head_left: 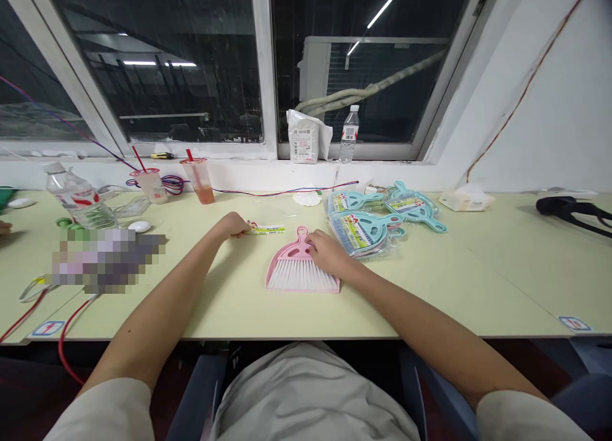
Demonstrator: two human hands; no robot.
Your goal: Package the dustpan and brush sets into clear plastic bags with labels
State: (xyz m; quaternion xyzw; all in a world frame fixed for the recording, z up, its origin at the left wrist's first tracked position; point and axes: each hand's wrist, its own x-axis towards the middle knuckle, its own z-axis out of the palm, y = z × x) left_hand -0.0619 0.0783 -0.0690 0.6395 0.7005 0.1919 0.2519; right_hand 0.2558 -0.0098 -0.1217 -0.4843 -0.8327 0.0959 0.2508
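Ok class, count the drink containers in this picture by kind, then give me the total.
Plastic cups with red straws: 2
Plastic water bottles: 2
Total: 4

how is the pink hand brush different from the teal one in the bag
The pink hand brush is unwrapped, its white bristles bare; the bagged teal hand brush is wrapped in clear plastic with a printed label. The pink one lies under the right hand; the teal one sits untouched in a pile to its right. Both have the same looped handle shape.
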